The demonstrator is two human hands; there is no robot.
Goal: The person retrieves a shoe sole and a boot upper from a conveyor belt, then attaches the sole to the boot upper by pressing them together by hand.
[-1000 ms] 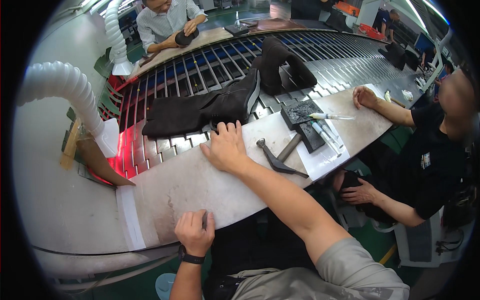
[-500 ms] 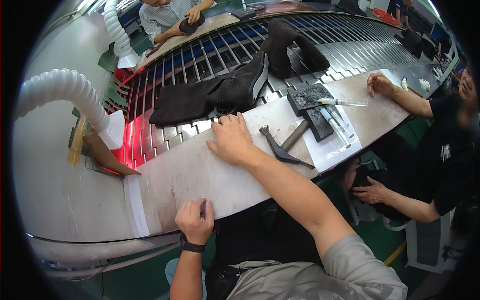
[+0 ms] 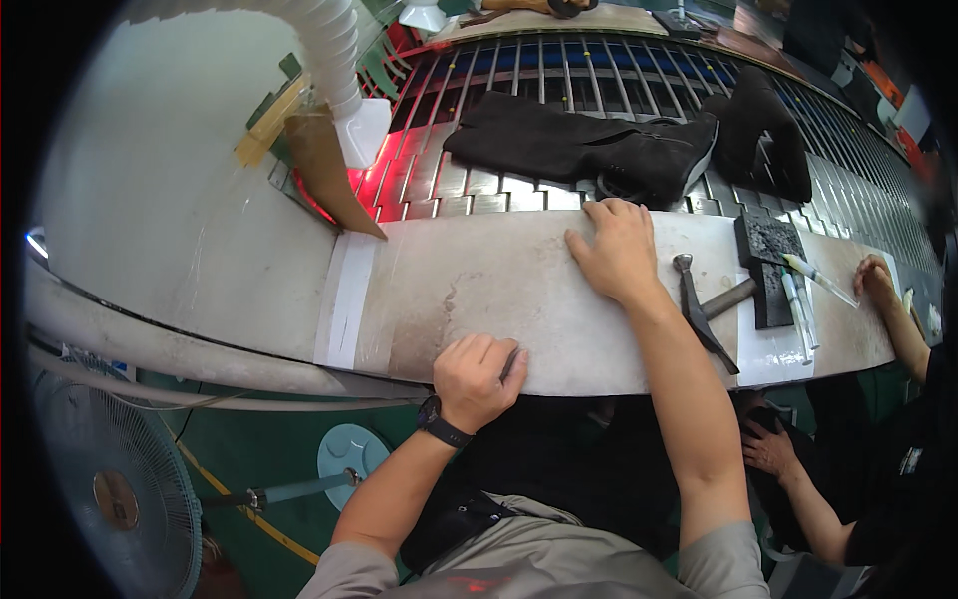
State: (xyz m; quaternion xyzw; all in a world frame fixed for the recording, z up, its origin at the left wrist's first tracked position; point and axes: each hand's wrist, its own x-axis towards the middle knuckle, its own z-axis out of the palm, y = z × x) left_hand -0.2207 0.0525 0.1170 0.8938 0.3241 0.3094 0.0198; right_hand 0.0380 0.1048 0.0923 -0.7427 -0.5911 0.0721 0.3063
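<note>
My left hand point(image 3: 477, 381) rests closed at the near edge of the pale bench point(image 3: 499, 290). A bit of something small and dark point(image 3: 510, 363) shows between its thumb and fingers; its kind cannot be made out. Farther off, my right hand point(image 3: 619, 250) lies on the bench with fingers stretched over the far edge and thumb apart, holding nothing. Just beyond its fingertips a tall dark boot point(image 3: 589, 150) lies on its side on the slatted metal conveyor point(image 3: 439, 190). To the right of my right forearm lies a hammer point(image 3: 694, 304) with a dark handle.
Beside the hammer are black blocks point(image 3: 768, 240) and several syringe-like tubes point(image 3: 801, 309) on white paper. Another dark boot point(image 3: 760, 140) is on the conveyor. A co-worker's hand point(image 3: 875, 280) rests at right. A white hose nozzle point(image 3: 364, 130) hangs at left; a fan point(image 3: 120, 479) stands below.
The view has swung left and down, so bench, boots and hammer appear farther right and the fan shows. Both my hands keep about the same places on the bench.
</note>
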